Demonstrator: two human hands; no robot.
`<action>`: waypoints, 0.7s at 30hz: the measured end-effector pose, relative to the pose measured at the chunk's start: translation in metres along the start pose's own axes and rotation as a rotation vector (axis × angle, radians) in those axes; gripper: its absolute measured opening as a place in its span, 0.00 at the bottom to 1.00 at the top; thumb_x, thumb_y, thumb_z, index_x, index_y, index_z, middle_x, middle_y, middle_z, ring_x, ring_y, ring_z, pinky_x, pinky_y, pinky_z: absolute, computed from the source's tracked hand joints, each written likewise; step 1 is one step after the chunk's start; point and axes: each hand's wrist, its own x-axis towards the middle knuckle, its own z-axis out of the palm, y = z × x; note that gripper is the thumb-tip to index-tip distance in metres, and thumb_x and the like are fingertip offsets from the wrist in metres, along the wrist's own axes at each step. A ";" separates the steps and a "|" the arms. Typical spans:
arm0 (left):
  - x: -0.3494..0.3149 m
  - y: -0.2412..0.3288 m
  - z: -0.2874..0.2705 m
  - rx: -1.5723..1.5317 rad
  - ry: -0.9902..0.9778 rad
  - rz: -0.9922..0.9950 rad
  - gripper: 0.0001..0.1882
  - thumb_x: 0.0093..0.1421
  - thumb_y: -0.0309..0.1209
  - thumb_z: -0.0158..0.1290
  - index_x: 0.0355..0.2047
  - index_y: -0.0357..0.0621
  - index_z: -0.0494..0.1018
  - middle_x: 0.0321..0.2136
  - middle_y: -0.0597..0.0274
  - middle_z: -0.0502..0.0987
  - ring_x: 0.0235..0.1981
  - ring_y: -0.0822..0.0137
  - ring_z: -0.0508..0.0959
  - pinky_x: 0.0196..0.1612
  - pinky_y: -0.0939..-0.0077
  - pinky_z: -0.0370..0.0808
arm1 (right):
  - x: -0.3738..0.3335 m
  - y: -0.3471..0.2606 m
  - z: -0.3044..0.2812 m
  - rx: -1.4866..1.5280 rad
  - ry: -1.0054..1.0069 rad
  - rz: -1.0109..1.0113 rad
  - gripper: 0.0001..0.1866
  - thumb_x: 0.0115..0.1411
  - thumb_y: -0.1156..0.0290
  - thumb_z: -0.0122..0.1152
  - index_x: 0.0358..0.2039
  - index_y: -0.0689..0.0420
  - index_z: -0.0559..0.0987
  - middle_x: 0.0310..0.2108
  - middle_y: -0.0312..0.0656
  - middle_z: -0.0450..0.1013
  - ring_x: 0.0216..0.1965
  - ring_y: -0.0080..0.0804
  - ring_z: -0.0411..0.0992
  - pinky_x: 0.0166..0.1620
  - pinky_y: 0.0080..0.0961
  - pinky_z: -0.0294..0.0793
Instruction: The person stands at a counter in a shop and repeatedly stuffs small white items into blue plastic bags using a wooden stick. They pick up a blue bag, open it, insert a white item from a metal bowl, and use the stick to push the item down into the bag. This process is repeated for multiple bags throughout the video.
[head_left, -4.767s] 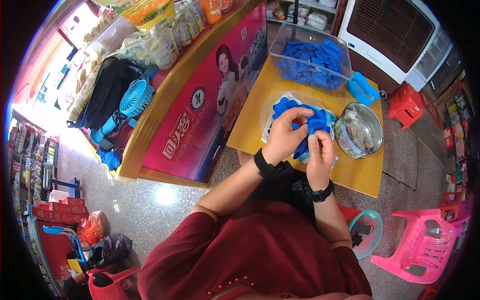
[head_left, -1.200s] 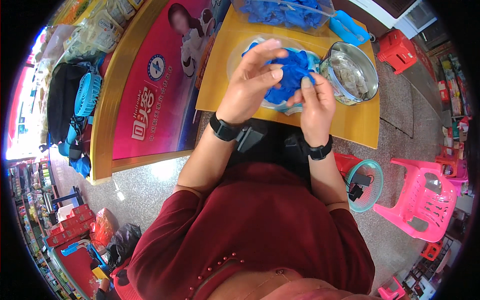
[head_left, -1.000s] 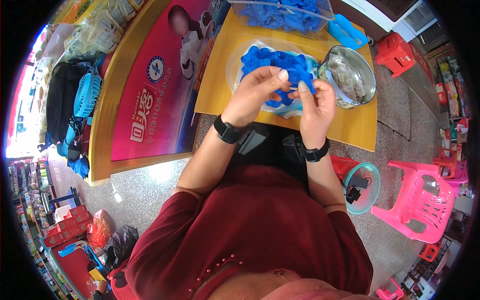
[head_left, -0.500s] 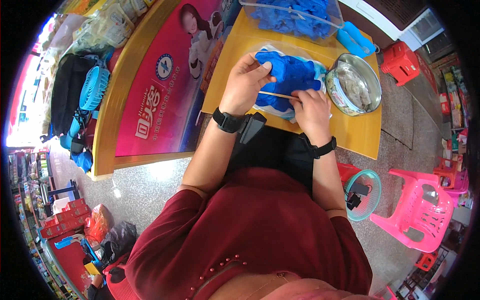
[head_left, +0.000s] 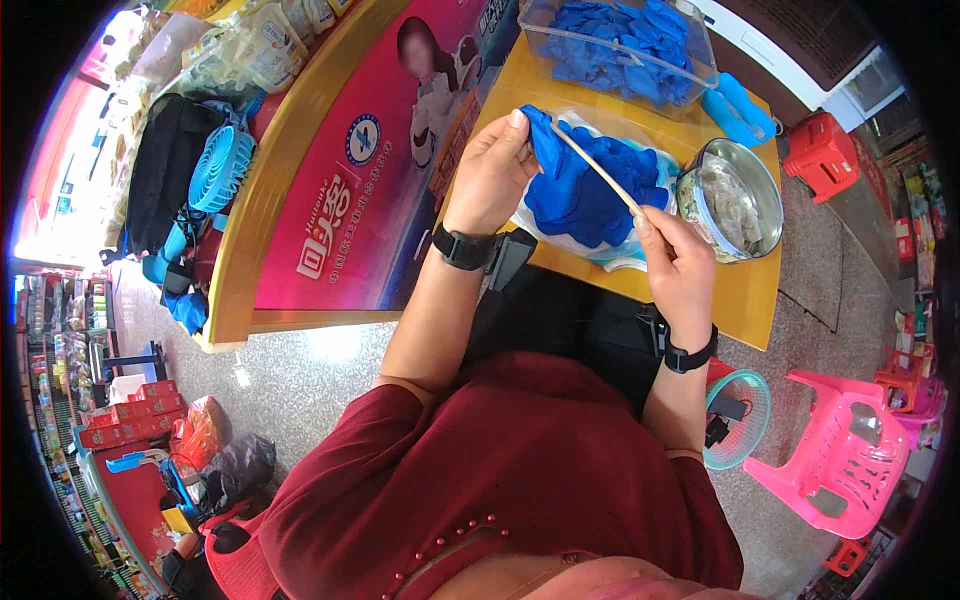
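Observation:
My left hand (head_left: pixel 487 178) pinches a piece of thin blue fabric (head_left: pixel 541 140) between thumb and fingers, raised over the table. A slim wooden stick (head_left: pixel 598 170) slants up from my right hand (head_left: pixel 680 265), which grips its lower end. The stick's far tip meets the blue fabric close to my left fingertips. Beneath both hands a heap of scallop-edged blue fabric pieces (head_left: pixel 590 205) lies on a white and pale-blue plastic sheet or bag (head_left: pixel 628 258). Each wrist wears a black strap.
A clear plastic box (head_left: pixel 640 55) of blue pieces stands at the table's (head_left: pixel 745 305) far side. To the right are a light-blue object (head_left: pixel 738 110) and a round tin (head_left: pixel 772 205) holding crumpled plastic. A pink-panelled counter (head_left: pixel 340 230) borders the left; a pink chair (head_left: pixel 850 450) stands right.
My right hand has moved right and down, lifting the stick from across the heap to a steep slant. The piece in my left hand now hangs apart from the heap. The view has shifted slightly.

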 end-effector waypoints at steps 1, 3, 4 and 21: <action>0.000 0.001 0.001 0.009 -0.002 0.005 0.15 0.70 0.38 0.43 0.43 0.41 0.74 0.39 0.60 0.79 0.40 0.69 0.78 0.48 0.72 0.75 | -0.001 0.000 0.000 0.002 -0.018 0.017 0.09 0.60 0.72 0.63 0.38 0.63 0.81 0.24 0.41 0.74 0.22 0.22 0.66 0.26 0.20 0.64; -0.001 0.000 0.000 0.056 -0.005 0.018 0.16 0.70 0.38 0.43 0.44 0.40 0.74 0.40 0.60 0.79 0.41 0.69 0.78 0.49 0.71 0.74 | -0.002 0.001 -0.001 0.008 -0.049 0.051 0.09 0.60 0.72 0.63 0.38 0.63 0.81 0.25 0.42 0.74 0.22 0.23 0.67 0.27 0.21 0.65; -0.001 -0.002 -0.003 0.093 -0.006 0.027 0.16 0.70 0.38 0.44 0.45 0.39 0.75 0.41 0.60 0.79 0.41 0.69 0.78 0.49 0.71 0.74 | -0.002 0.001 -0.001 0.011 -0.065 0.068 0.09 0.60 0.72 0.63 0.38 0.63 0.81 0.25 0.42 0.75 0.22 0.23 0.68 0.27 0.21 0.66; -0.015 -0.036 0.034 0.668 0.240 0.015 0.16 0.68 0.40 0.49 0.30 0.42 0.76 0.20 0.75 0.70 0.20 0.83 0.65 0.22 0.84 0.62 | -0.007 0.012 0.029 0.386 -0.160 0.353 0.11 0.65 0.69 0.58 0.41 0.62 0.82 0.25 0.30 0.72 0.24 0.14 0.63 0.28 0.15 0.63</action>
